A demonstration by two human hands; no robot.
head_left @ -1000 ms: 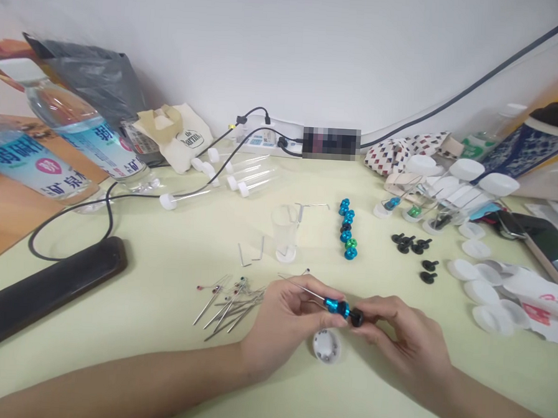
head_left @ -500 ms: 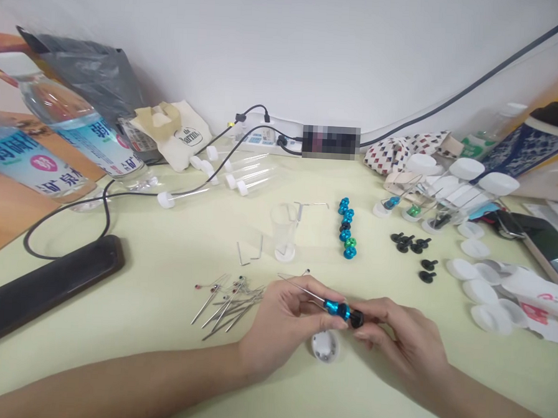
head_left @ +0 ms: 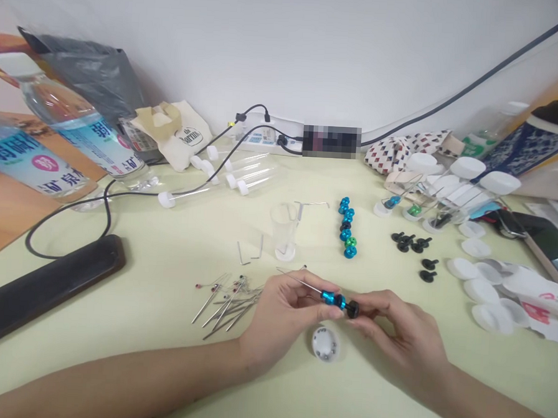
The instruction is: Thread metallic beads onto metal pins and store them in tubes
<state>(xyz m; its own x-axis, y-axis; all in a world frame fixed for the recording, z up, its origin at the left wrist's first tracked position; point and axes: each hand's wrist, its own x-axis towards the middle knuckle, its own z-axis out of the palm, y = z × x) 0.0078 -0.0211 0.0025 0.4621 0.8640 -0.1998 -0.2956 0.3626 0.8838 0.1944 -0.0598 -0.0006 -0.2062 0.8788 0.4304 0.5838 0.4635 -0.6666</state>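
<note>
Centrally above the desk (head_left: 334, 402), my left grip (head_left: 287, 309) is closed around a blue metal piece (head_left: 329, 298); its long axis slants rightward and towards me to a black knob (head_left: 353, 309), nearer my right grip (head_left: 402, 333), which pinches it.

Your pale yellow-green surface (head_left: 162, 302) carries metal rods (head_left: 229, 306) beside your left hand (head_left: 277, 318), black stemmed discs (head_left: 406, 242) beyond your right hand (head_left: 403, 331), and a white cap (head_left: 324, 344) between them.
</note>
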